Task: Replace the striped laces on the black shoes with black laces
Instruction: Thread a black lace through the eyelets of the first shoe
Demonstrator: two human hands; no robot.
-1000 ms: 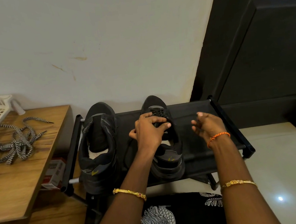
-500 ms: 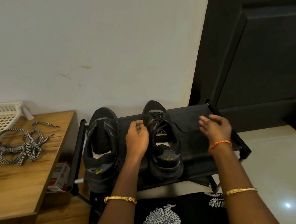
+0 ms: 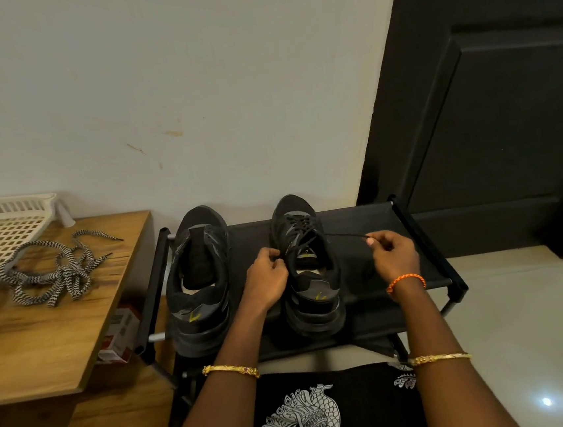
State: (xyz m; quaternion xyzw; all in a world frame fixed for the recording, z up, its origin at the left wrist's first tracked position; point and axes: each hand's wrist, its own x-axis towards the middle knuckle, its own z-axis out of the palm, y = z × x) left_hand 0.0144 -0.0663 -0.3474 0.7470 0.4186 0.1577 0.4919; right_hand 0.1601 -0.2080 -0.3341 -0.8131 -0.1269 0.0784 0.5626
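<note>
Right hand (image 3: pixel 394 254) pinches black lace (image 3: pixel 346 235) end, pulled taut rightward from laced right shoe (image 3: pixel 307 266). Left hand (image 3: pixel 268 276) closed at that shoe's left eyelets; what it grips is hidden. Left shoe (image 3: pixel 199 283) unlaced; both on shoe rack (image 3: pixel 423 234). Striped laces (image 3: pixel 52 273) heaped on wooden table (image 3: pixel 44 339), beside white basket (image 3: pixel 6 222).

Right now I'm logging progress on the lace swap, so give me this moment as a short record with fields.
right shoe: on the black rack, black lace threaded through its eyelets
left shoe: on the same rack, no lace visible, tongue standing up
left hand: pinching a lace end at the right shoe's left side
right hand: pulling the other lace end out taut to the right
striped laces: removed, piled on the wooden table
white basket: at the table's back
</note>
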